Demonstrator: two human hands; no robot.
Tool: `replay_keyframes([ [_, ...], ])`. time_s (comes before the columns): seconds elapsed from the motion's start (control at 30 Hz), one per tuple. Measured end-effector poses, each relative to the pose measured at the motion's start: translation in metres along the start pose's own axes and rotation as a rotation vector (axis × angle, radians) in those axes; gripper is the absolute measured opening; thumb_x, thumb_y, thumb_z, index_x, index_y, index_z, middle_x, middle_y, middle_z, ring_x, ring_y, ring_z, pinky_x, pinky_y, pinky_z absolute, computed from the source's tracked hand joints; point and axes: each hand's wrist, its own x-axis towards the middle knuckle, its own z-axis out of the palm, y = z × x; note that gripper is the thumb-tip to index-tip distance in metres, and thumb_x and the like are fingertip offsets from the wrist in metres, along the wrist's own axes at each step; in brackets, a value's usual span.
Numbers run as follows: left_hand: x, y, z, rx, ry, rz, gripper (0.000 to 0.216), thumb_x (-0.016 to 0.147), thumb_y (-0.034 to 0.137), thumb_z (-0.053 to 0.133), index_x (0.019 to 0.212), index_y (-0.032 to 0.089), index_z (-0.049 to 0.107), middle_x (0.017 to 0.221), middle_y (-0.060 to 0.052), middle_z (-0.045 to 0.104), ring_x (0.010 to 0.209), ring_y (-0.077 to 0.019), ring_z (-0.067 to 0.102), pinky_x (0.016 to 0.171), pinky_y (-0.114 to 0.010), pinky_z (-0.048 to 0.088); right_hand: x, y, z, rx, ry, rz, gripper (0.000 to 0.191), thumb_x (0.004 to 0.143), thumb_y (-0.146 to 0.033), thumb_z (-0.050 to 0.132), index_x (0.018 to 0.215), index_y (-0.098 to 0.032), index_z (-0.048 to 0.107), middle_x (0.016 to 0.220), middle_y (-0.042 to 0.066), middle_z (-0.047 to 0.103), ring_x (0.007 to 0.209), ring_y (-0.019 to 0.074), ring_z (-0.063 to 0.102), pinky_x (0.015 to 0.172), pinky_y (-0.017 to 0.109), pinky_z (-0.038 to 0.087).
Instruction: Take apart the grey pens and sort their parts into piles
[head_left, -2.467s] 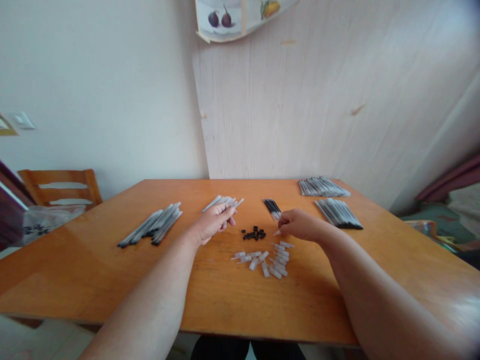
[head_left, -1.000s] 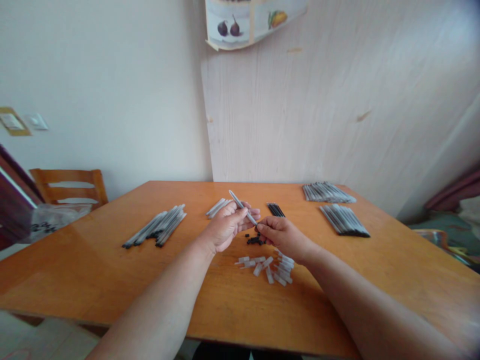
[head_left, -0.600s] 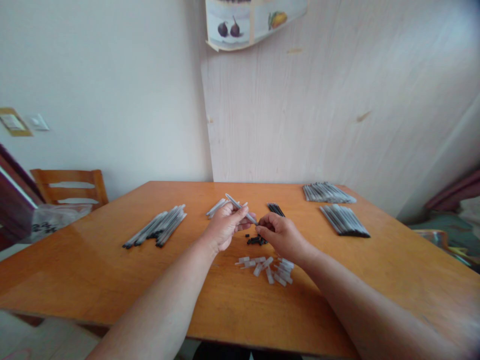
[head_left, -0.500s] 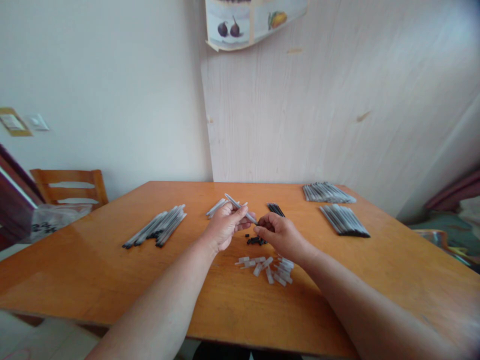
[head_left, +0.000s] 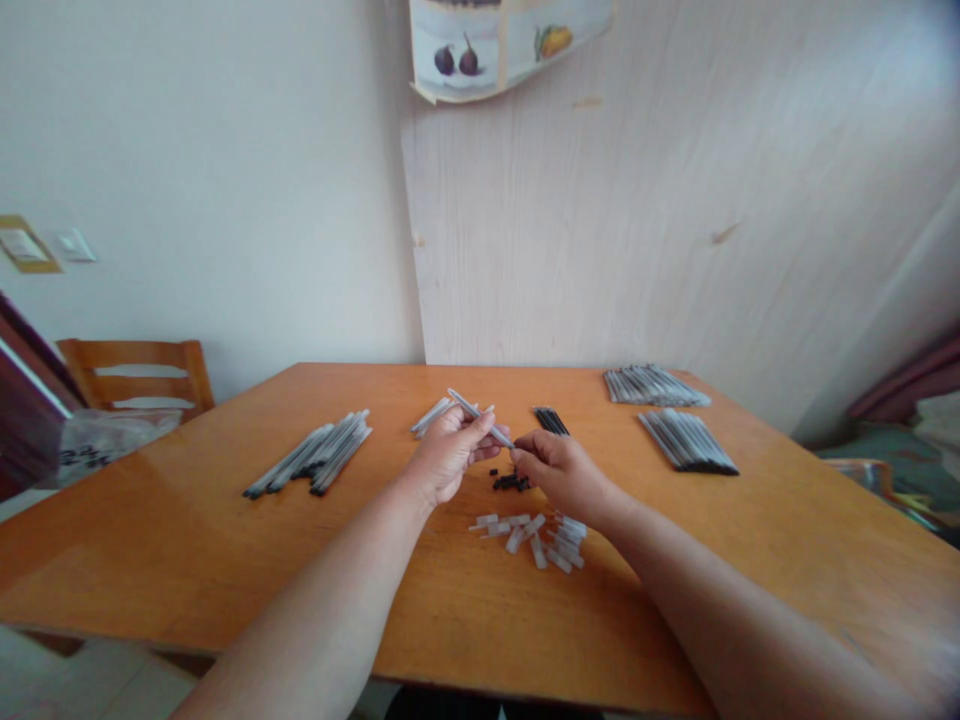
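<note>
My left hand [head_left: 448,455] is closed around a grey pen barrel [head_left: 472,412] that slants up to the left above the orange table [head_left: 225,560]. My right hand [head_left: 564,472] pinches at the barrel's lower end; what its fingertips hold is too small to make out. Just below the hands lie a small heap of black plugs [head_left: 510,482] and a scatter of clear caps [head_left: 536,535]. A few loose barrels [head_left: 432,414] rest behind my left hand, and a short bundle of black refills [head_left: 550,419] lies behind my right.
A pile of pens [head_left: 311,465] lies at left. Two bundles of pens [head_left: 686,440] [head_left: 652,385] lie at right near the wall panel. A wooden chair [head_left: 131,375] and a plastic bag [head_left: 97,440] stand beyond the table's left edge.
My left hand picked a barrel off the table and raised it. My right hand left the clear caps and came to the barrel's lower end. In the last half second the hands barely moved.
</note>
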Motion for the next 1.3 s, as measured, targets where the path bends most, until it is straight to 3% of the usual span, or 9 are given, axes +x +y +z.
replay_keyframes([
  [0.1,-0.0003,0.0004,0.0005,0.004,0.006,0.001,0.027,0.08,0.032,0.069,0.093,0.014,0.053,0.087,-0.011,0.071,0.078,-0.0175,0.07,0.069,-0.027,0.053,-0.0001,0.0003,-0.0005,-0.031,-0.017,-0.013,0.025,0.088,-0.034,0.047,0.074,-0.017,0.057,0.063,-0.001,0.055,0.058,0.0108,0.047,0.056,0.024,0.037],
  [0.27,0.0,0.0004,0.0012,0.012,0.008,-0.006,0.028,0.08,0.033,0.07,0.093,0.014,0.053,0.086,-0.011,0.071,0.078,-0.0173,0.07,0.069,-0.027,0.053,0.0002,0.0012,-0.0002,-0.043,0.068,0.016,0.018,0.082,-0.035,0.058,0.081,-0.017,0.057,0.065,-0.002,0.055,0.057,0.0104,0.046,0.053,0.023,0.036],
  [0.43,0.0006,-0.0005,0.0004,0.01,0.021,-0.006,0.029,0.079,0.033,0.07,0.093,0.015,0.053,0.085,-0.011,0.071,0.077,-0.0174,0.07,0.068,-0.027,0.053,-0.0008,-0.0008,-0.0013,-0.056,-0.005,-0.016,0.028,0.09,-0.036,0.045,0.073,-0.017,0.058,0.062,-0.001,0.055,0.057,0.0109,0.046,0.055,0.024,0.036],
  [0.63,0.0012,-0.0025,0.0008,0.052,0.03,-0.019,0.031,0.078,0.039,0.07,0.091,0.016,0.053,0.084,-0.01,0.071,0.07,-0.015,0.068,0.064,-0.025,0.052,0.0001,-0.0004,-0.0001,-0.057,0.078,0.009,0.017,0.081,-0.034,0.058,0.079,-0.017,0.057,0.065,-0.002,0.055,0.057,0.0102,0.046,0.052,0.023,0.035],
  [0.83,0.0014,-0.0041,0.0003,0.052,0.057,-0.023,0.031,0.078,0.039,0.07,0.091,0.016,0.053,0.082,-0.009,0.071,0.07,-0.0142,0.068,0.063,-0.024,0.052,-0.0015,-0.0053,-0.0015,-0.078,0.023,-0.031,0.024,0.088,-0.031,0.046,0.073,-0.017,0.059,0.062,-0.001,0.055,0.058,0.011,0.047,0.055,0.024,0.035],
  [0.97,0.0015,-0.0044,0.0008,0.062,0.053,-0.042,0.031,0.078,0.039,0.07,0.091,0.016,0.054,0.081,-0.009,0.071,0.068,-0.0137,0.067,0.062,-0.023,0.052,-0.0008,-0.0014,-0.0003,-0.081,0.074,0.001,0.014,0.081,-0.03,0.056,0.08,-0.017,0.059,0.066,-0.001,0.058,0.058,0.0108,0.049,0.054,0.023,0.035],
  [1.07,0.0017,-0.0039,0.0016,0.054,0.059,-0.047,0.032,0.078,0.039,0.07,0.091,0.016,0.053,0.08,-0.008,0.071,0.067,-0.0138,0.067,0.061,-0.023,0.051,-0.0002,-0.0003,0.0001,-0.083,0.071,0.026,0.017,0.08,-0.032,0.058,0.085,-0.016,0.06,0.067,-0.001,0.059,0.058,0.0109,0.049,0.052,0.022,0.035],
  [1.23,0.0018,-0.0036,0.0023,0.04,0.087,-0.044,0.031,0.078,0.038,0.071,0.09,0.016,0.053,0.078,-0.008,0.07,0.066,-0.0141,0.068,0.06,-0.023,0.051,-0.001,-0.0039,-0.0022,-0.153,-0.004,-0.013,0.027,0.088,-0.033,0.046,0.072,-0.017,0.06,0.063,0.0,0.059,0.059,0.0116,0.051,0.056,0.024,0.036],
  [1.3,0.0021,-0.0046,0.0019,0.037,0.084,-0.043,0.032,0.076,0.039,0.072,0.09,0.016,0.053,0.078,-0.008,0.07,0.066,-0.0142,0.068,0.06,-0.023,0.051,-0.0008,-0.0033,-0.0025,-0.171,0.014,-0.009,0.021,0.086,-0.031,0.05,0.074,-0.017,0.061,0.064,0.0,0.06,0.059,0.0117,0.051,0.056,0.024,0.036],
])
